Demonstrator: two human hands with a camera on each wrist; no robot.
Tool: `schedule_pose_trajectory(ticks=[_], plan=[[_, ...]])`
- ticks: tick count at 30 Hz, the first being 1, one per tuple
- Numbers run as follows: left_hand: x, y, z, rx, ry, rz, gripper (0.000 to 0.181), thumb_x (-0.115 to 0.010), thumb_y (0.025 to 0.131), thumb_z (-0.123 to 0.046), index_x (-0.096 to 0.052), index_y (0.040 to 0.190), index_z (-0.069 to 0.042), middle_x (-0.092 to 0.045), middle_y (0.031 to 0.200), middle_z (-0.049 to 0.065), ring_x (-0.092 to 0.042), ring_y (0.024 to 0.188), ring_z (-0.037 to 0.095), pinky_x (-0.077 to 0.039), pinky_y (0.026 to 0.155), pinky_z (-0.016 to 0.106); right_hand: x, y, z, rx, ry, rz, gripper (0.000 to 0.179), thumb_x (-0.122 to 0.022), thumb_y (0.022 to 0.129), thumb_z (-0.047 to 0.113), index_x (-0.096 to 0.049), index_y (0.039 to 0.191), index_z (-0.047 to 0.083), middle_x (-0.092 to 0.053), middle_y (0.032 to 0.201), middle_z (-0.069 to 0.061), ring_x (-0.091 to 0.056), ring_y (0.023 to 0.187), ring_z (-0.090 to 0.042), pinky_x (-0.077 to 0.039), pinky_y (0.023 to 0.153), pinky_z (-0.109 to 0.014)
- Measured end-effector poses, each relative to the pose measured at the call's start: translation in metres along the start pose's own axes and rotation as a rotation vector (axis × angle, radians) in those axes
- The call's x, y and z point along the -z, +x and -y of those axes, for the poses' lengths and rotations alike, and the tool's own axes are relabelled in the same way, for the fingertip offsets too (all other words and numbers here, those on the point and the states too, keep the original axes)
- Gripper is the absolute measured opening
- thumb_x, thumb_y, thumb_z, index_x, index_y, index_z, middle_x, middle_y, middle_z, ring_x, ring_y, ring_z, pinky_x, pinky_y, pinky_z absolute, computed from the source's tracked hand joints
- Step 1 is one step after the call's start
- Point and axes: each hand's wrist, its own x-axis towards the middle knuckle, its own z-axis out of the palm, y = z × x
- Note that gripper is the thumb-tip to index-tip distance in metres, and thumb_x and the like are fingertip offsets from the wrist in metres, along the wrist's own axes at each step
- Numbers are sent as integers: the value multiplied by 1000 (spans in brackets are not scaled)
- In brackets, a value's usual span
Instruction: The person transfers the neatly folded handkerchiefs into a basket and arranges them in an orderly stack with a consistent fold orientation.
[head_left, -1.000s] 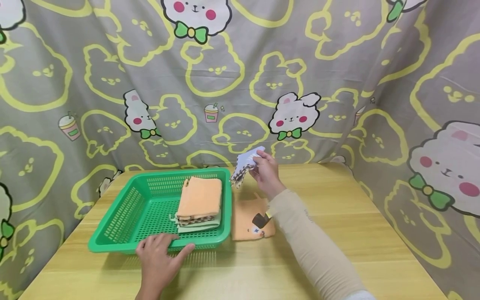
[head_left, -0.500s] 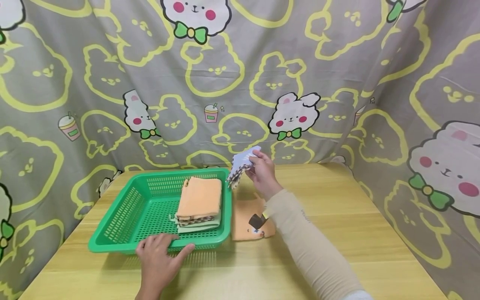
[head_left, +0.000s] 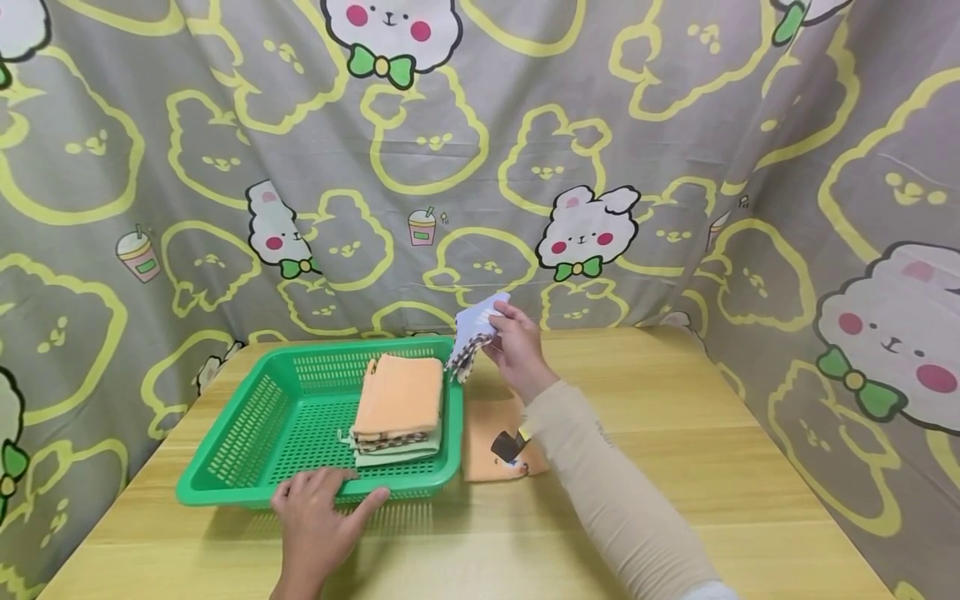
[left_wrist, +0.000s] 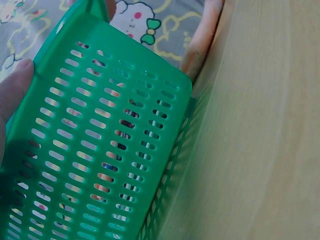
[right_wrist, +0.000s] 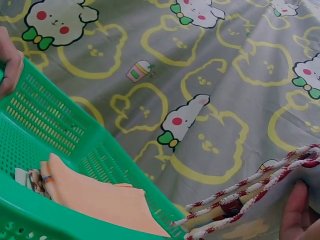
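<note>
My left hand [head_left: 318, 521] grips the near rim of the green plastic basket [head_left: 225, 492], fingers over the edge. My right hand [head_left: 519, 343] pinches a folded light-blue towel [head_left: 478, 318] by one edge, above the basket's right rim. Its braided dark-and-white trim [right_wrist: 270, 177] shows up close in the right wrist view. Inside the basket, at the right, lies a stack of folded towels with a peach towel [head_left: 401, 396] on top and a pale green one [head_left: 401, 452] at the bottom. Another peach towel [head_left: 483, 421] with an animal-face pattern lies on the table, partly hidden by my right forearm.
The basket stands on a light wooden table [head_left: 675, 467], its left part showing bare mesh floor. A grey curtain [head_left: 465, 167] with yellow outlines and white rabbits hangs right behind the table and along its sides.
My right hand has moved slightly left with the light-blue towel, bringing it over the basket's right rim. The left hand, basket and stack stay where they were.
</note>
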Motion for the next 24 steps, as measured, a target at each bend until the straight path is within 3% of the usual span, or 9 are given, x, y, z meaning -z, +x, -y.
schedule_pose_trajectory(ticks=[24], plan=[[2,0,0,6,6,9,51,-77,69,-60,-68,79,-11,-67,80,6,-53,80,30,-25,81,58,-5,0,-23,-7,96,122,41,-54,93,-4,-50,133,4,-52,120,-11,-58,88,-17,-51,71,-25]])
